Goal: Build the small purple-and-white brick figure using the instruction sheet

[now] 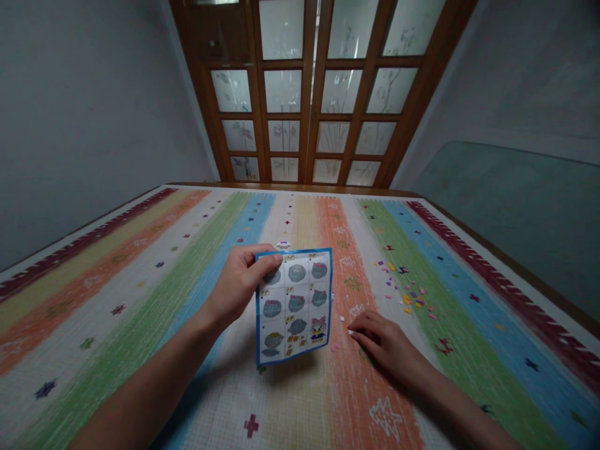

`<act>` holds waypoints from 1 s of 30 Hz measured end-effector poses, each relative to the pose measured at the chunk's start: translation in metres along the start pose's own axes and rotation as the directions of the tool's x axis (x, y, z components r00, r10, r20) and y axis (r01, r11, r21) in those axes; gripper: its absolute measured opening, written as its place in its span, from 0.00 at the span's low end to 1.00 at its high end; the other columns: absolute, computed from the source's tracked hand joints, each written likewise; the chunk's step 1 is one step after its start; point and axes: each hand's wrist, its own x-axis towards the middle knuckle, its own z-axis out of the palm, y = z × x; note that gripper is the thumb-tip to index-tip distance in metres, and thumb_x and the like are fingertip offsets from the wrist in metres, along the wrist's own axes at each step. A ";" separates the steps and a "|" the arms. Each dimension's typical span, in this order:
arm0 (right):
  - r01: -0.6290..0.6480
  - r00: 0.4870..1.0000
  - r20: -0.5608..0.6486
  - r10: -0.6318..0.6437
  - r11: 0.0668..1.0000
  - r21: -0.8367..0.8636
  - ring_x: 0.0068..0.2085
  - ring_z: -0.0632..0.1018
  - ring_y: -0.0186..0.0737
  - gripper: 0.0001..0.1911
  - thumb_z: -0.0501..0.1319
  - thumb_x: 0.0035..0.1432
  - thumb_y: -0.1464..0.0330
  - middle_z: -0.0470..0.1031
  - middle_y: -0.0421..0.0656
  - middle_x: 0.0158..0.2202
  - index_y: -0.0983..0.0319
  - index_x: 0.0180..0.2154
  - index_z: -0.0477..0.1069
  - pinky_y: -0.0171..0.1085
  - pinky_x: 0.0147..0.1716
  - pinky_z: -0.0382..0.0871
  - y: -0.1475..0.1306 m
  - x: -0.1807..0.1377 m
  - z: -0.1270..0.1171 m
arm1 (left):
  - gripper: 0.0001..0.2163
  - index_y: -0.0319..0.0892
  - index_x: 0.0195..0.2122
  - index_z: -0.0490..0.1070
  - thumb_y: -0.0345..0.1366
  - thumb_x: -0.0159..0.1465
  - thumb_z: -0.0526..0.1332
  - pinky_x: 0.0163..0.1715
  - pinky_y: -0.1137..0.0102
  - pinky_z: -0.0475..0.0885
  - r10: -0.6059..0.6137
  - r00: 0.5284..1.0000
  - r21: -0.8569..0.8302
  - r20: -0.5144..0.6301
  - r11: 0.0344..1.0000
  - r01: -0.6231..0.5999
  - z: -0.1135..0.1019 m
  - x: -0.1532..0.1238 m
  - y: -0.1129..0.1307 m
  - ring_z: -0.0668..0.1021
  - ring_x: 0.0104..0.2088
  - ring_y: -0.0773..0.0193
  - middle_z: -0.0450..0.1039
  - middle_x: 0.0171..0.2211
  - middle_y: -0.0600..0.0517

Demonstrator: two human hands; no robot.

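Observation:
My left hand (244, 275) grips the upper left corner of an instruction sheet (295, 306), thumb on the front. The sheet is tilted up above the table, with a blue border and a grid of building-step pictures. To its right, my right hand (379, 340) rests on the orange stripe, with thumb and fingertips pinched at a small white block (351, 332). Another small white block (342, 319) lies just beyond the fingertips. Partly hidden behind the sheet's top edge is a white piece with purple (284, 244).
Loose yellow, pink and purple blocks (412, 297) lie scattered on the right side of the striped tablecloth (210, 400). A wooden door with glass panes (284, 134) stands beyond the table's far edge. A pale green panel (515, 206) leans at the right wall.

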 end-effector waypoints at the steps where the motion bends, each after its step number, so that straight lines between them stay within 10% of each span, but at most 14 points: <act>1: 0.011 1.000 -0.009 -0.011 1.000 -0.004 0.37 0.75 0.39 0.09 0.54 0.60 0.70 0.74 0.46 0.34 0.62 0.33 0.73 0.38 0.38 0.69 0.000 0.000 0.001 | 0.11 0.39 0.17 0.64 0.37 0.53 0.60 0.12 0.77 0.52 0.000 1.000 -0.008 0.006 1.000 0.000 0.001 0.000 0.001 0.59 0.14 0.74 0.57 0.13 0.59; 30: 0.049 0.994 -0.100 -0.048 0.999 0.002 0.39 0.76 0.41 0.10 0.52 0.62 0.68 0.74 0.46 0.36 0.59 0.38 0.73 0.39 0.39 0.71 0.010 -0.009 0.010 | 0.11 0.40 0.17 0.64 0.39 0.53 0.60 0.11 0.77 0.52 -0.083 0.993 -0.086 0.090 0.992 0.091 0.013 -0.002 0.012 0.60 0.14 0.74 0.58 0.13 0.59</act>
